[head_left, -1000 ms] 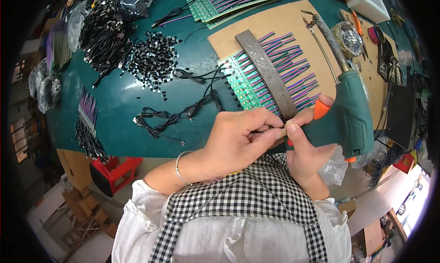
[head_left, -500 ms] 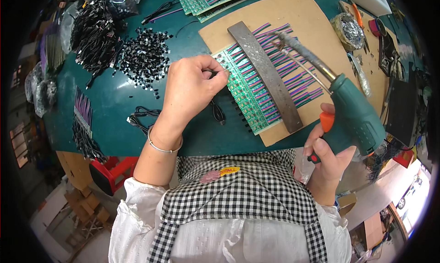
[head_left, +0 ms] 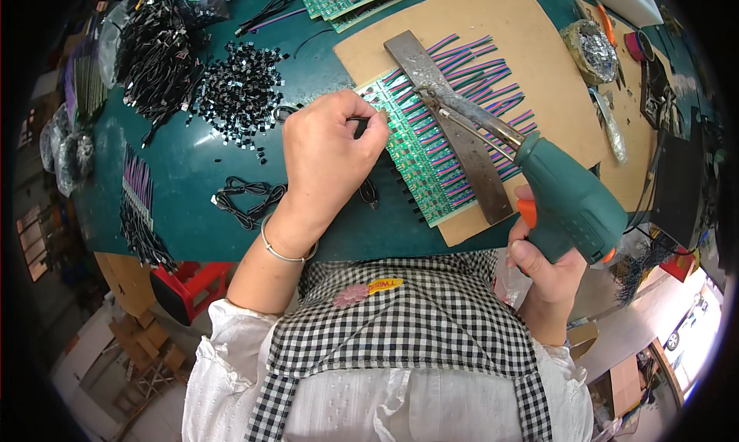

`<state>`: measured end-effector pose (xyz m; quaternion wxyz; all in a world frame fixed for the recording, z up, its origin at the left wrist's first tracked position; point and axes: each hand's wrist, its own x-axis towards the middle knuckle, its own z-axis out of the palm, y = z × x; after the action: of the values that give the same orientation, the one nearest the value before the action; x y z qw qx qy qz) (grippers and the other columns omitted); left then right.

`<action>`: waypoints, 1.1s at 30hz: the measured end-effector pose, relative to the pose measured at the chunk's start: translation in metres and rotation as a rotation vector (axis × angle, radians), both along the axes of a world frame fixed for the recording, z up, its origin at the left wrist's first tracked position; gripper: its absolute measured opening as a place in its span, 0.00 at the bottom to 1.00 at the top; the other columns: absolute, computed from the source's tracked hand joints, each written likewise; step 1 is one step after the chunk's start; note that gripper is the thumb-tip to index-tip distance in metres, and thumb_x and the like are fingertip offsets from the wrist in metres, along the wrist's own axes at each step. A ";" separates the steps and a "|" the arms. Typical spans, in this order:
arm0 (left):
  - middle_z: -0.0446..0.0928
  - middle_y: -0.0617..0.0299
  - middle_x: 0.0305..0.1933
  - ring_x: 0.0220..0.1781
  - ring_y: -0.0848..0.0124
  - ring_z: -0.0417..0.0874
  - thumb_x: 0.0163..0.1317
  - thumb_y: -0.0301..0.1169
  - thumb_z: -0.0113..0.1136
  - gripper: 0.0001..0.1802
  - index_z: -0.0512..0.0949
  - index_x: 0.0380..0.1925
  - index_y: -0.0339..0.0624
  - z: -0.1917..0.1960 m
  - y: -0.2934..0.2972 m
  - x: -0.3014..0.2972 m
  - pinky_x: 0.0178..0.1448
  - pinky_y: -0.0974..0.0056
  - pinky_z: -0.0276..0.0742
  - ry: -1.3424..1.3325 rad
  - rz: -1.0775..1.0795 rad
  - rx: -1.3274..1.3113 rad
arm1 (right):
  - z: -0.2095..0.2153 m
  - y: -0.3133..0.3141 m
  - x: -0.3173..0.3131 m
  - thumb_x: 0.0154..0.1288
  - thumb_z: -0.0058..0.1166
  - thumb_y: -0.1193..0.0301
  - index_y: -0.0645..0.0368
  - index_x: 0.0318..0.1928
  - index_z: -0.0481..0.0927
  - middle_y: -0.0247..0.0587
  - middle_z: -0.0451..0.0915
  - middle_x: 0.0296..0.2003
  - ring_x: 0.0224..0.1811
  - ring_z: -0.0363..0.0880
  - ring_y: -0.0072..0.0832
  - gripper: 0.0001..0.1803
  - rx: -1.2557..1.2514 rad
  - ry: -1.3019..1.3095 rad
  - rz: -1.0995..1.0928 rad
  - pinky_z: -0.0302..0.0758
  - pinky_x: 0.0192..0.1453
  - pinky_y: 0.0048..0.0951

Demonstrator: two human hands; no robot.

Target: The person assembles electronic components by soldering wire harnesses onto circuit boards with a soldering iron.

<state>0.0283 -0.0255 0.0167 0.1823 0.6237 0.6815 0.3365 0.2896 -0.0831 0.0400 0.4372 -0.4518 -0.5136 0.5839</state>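
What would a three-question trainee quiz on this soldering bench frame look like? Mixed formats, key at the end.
1. True or false: the right hand holds the green soldering gun.
2. Where does the gun's tip rest?
A. on the pile of small black parts
B. over the green circuit board strip, by the metal bar
C. on the metal wool pad
3. Fill in: the left hand pinches a thin black ____ at the board's edge.

Key: 1 true; 2 B; 3 wire.
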 end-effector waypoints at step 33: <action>0.77 0.66 0.28 0.28 0.84 0.70 0.59 0.22 0.62 0.03 0.78 0.29 0.32 0.048 -0.043 0.010 0.32 0.77 0.64 -0.895 -0.406 -0.628 | 0.014 0.020 -0.054 0.52 0.66 0.81 0.71 0.59 0.65 0.52 0.79 0.41 0.31 0.81 0.27 0.33 -0.235 0.245 0.016 0.78 0.29 0.22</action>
<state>0.0387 -0.0682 0.0648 0.6895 0.4550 0.4722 0.3077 0.2358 -0.0634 0.0535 0.4359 -0.4211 -0.3882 0.6942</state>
